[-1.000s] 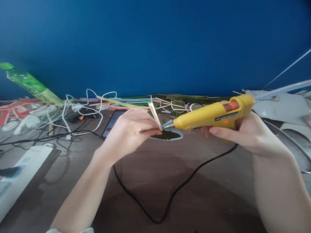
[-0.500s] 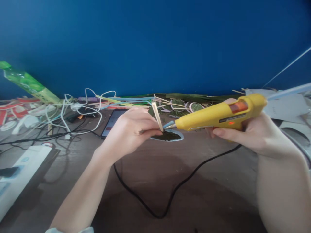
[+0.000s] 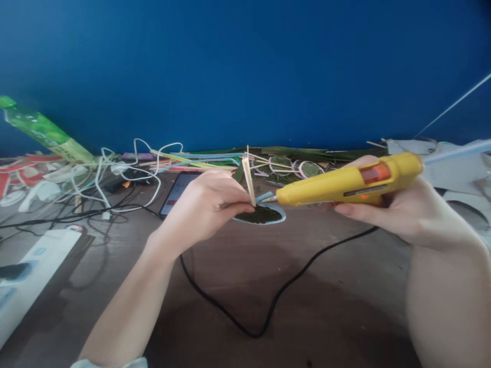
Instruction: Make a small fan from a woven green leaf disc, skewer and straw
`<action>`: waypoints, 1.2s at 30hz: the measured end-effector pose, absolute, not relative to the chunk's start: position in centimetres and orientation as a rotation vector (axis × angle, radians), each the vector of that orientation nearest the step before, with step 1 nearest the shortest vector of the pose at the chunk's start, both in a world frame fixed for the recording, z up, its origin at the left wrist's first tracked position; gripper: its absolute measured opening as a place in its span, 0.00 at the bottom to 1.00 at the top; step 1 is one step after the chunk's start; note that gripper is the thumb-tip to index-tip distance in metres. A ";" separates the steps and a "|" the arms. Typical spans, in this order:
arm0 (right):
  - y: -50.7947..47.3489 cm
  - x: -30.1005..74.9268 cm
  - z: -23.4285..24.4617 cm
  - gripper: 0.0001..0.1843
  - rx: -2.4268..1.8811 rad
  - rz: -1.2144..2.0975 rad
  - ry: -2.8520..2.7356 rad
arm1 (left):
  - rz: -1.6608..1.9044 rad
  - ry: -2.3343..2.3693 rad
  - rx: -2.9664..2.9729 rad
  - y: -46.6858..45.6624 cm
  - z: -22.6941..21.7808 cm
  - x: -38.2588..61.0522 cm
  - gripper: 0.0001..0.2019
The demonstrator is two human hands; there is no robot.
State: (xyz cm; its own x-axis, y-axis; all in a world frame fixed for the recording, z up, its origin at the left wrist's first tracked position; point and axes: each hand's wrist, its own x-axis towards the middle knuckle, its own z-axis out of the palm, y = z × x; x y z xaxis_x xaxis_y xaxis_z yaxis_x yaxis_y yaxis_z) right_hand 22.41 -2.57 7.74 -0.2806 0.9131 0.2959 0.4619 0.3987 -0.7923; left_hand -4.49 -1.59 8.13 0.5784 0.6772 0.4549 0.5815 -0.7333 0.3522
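My left hand (image 3: pixel 209 209) pinches the lower part of thin pale wooden sticks (image 3: pixel 248 179), which stand nearly upright. Their foot meets a dark oval piece with a light blue rim (image 3: pixel 284 217) on the table. In my right hand (image 3: pixel 399 209) is a yellow hot glue gun (image 3: pixel 326 186) with a small orange light showing. Its metal nozzle points left, close to the foot of the sticks; whether it touches them I cannot tell. A clear glue stick (image 3: pixel 452 152) juts from the gun's back. My left fingertips hide part of the oval piece.
A white power strip (image 3: pixel 46 266) lies at left, below tangled white cables (image 3: pixel 136 207). Behind my left hand is a phone (image 3: pixel 177 191). A green bottle (image 3: pixel 42 128) leans at far left. Sticks and round green pieces (image 3: pixel 310 168) line the blue wall. A black cord (image 3: pixel 268 317) loops across the table.
The oval piece has shifted slightly left and shows a little more. The glue gun has tilted a little, its rear lower. Both hands keep their holds.
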 end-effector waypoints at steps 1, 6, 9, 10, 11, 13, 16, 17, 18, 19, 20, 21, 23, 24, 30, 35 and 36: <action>-2.5 22.5 7.7 0.14 -1.184 0.742 -1.897 | 0.862 1.065 2.639 -1.6 8.1 -4.5 0.07; -2.0 23.0 7.3 0.14 -1.247 0.857 -1.837 | 0.867 1.064 2.656 -1.4 8.1 -4.9 0.06; -0.9 23.1 6.7 0.14 -1.297 1.031 -1.801 | 0.922 1.078 2.649 -1.4 8.0 -5.3 0.06; -0.4 23.1 6.4 0.14 -1.297 1.117 -1.799 | 0.940 1.087 2.634 -1.4 8.0 -5.5 0.06; 0.2 23.0 5.9 0.14 -1.288 1.222 -1.809 | 0.950 1.096 2.617 -1.4 8.0 -5.6 0.06; 1.3 22.6 4.6 0.14 -1.236 1.417 -1.792 | 0.953 1.097 2.589 -1.5 8.0 -5.7 0.05; 2.7 21.6 1.7 0.15 -1.202 1.629 -1.708 | 0.929 1.073 2.567 -1.5 8.0 -5.5 0.05; 3.0 21.2 0.7 0.15 -1.178 1.698 -1.660 | 0.915 1.066 2.564 -1.5 7.9 -5.4 0.04; 3.2 20.8 -0.2 0.15 -1.178 1.761 -1.618 | 0.903 1.058 2.564 -1.5 7.9 -5.3 0.04; 3.3 20.4 -1.0 0.14 -1.191 1.802 -1.574 | 0.895 1.049 2.568 -1.5 7.8 -5.2 0.04; 3.3 20.1 -1.6 0.13 -1.211 1.853 -1.539 | 0.888 1.036 2.575 -1.5 7.8 -5.1 0.04; 3.3 19.7 -2.1 0.13 -1.238 1.884 -1.504 | 0.883 1.020 2.582 -1.5 7.8 -5.0 0.05; 3.1 19.1 -2.4 0.13 -1.308 1.860 -1.486 | 0.877 0.999 2.583 -1.5 7.7 -4.8 0.05; 3.0 18.9 -2.4 0.13 -1.357 1.801 -1.523 | 0.870 0.993 2.575 -1.5 7.7 -4.7 0.05; 2.3 17.9 -1.6 0.20 -1.654 0.946 -2.067 | 0.836 1.038 2.486 -1.8 7.9 -4.5 0.05; 1.8 17.4 -1.5 0.13 -1.704 0.760 -2.157 | 0.838 1.053 2.416 -2.0 8.1 -4.4 0.05; 1.7 17.4 -1.3 0.12 -1.685 0.768 -2.139 | 0.834 1.054 2.405 -2.0 8.1 -4.4 0.05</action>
